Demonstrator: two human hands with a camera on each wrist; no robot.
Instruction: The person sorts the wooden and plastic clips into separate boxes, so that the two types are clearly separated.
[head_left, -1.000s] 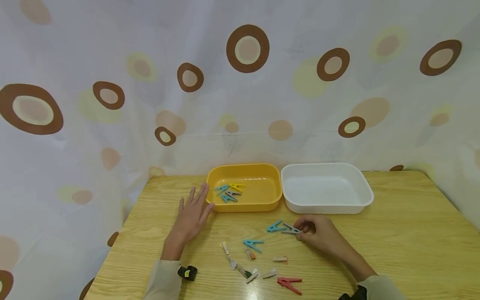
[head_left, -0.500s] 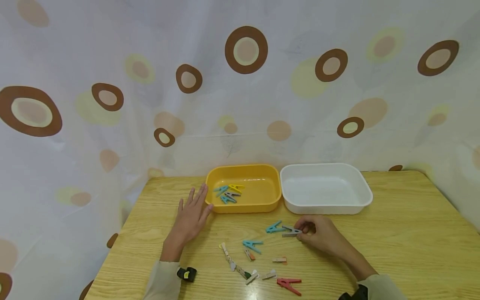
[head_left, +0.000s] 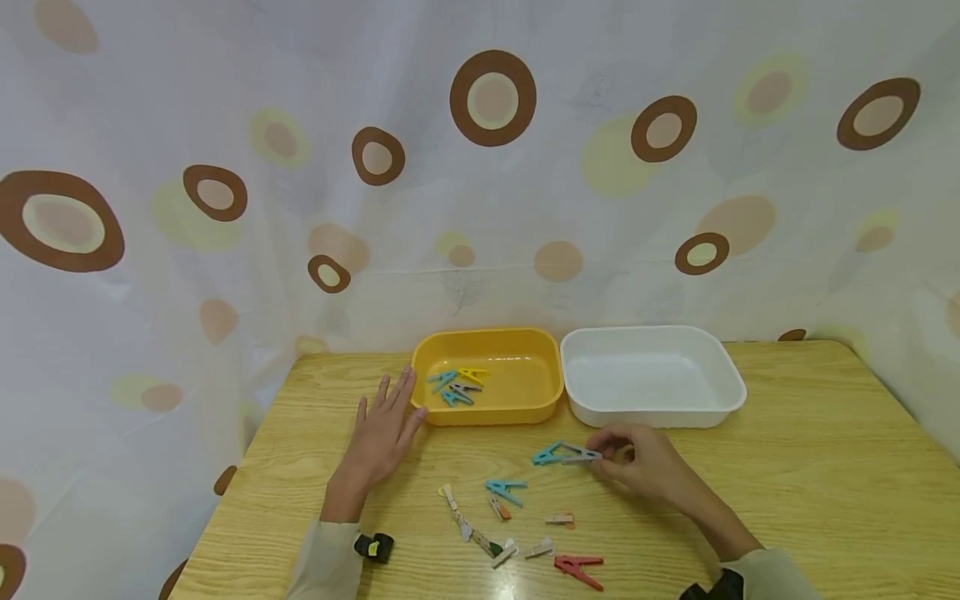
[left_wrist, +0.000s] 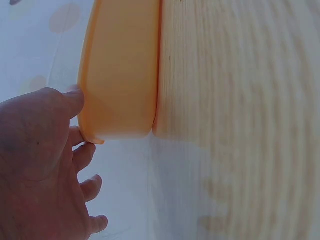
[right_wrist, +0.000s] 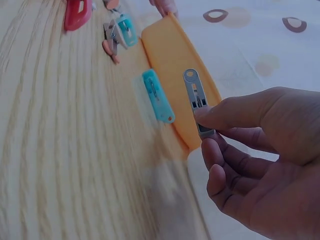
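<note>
My right hand [head_left: 645,462] pinches a grey plastic clothespin [head_left: 581,454] between thumb and fingers, in front of the white tray. In the right wrist view the grey clothespin [right_wrist: 196,92] appears raised off the table, and a blue clothespin [right_wrist: 157,97] lies beyond it. My left hand [head_left: 378,437] touches the left end of the yellow tray [head_left: 498,415] with its fingers spread and fairly straight. Its thumb and fingertips meet the tray's rim [left_wrist: 86,75] in the left wrist view. A yellow, a grey and two blue clothespins [head_left: 457,398] lie inside the yellow tray.
The white tray [head_left: 652,418] stands right beside the yellow one. Nearer on the wooden table [head_left: 825,483] lie another blue clothespin [head_left: 506,487], a red clothespin [head_left: 577,568] and several small wooden clips [head_left: 540,547]. A patterned sheet [head_left: 420,233] hangs behind the table.
My right hand has shifted slightly up and away from me, lifting and turning the grey clothespin next to the blue one. The left hand stays at the yellow tray.
</note>
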